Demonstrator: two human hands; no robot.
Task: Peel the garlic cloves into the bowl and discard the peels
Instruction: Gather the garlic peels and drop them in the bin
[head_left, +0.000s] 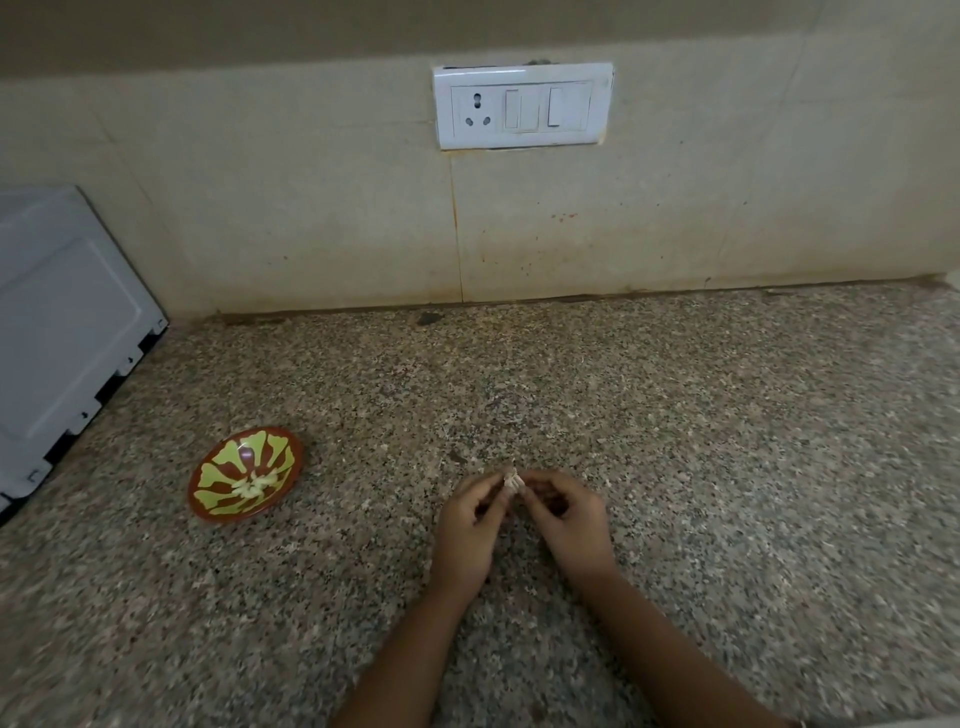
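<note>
**Q:** What is seen at the centre?

**A:** A garlic clove (512, 482), pale and with papery skin on it, is held just above a speckled granite desk (727, 441). It is pinched on one side by the fingertips of the left hand (470, 525) and on the other by those of the right hand (563, 514). The fingers of both hands are curled in around it. Two bare forearms are stretched in from the lower edge.

**Q:** Where is the bowl placed?

**A:** A shallow bowl (270, 452), brown with a yellow-green leaf pattern, is set on the desk well to the left of the hands. A small heap of peeled cloves (253, 486) is seen at its middle.

**Q:** What else is shown?

**A:** A white socket panel (522, 106) with switches is mounted on the beige tiled wall (311, 218) behind the desk. A white appliance (67, 332) is stood at the far left, and only part of its casing is seen. Whether the pale flecks near the hands are peels or the stone's own pattern cannot be told.
</note>
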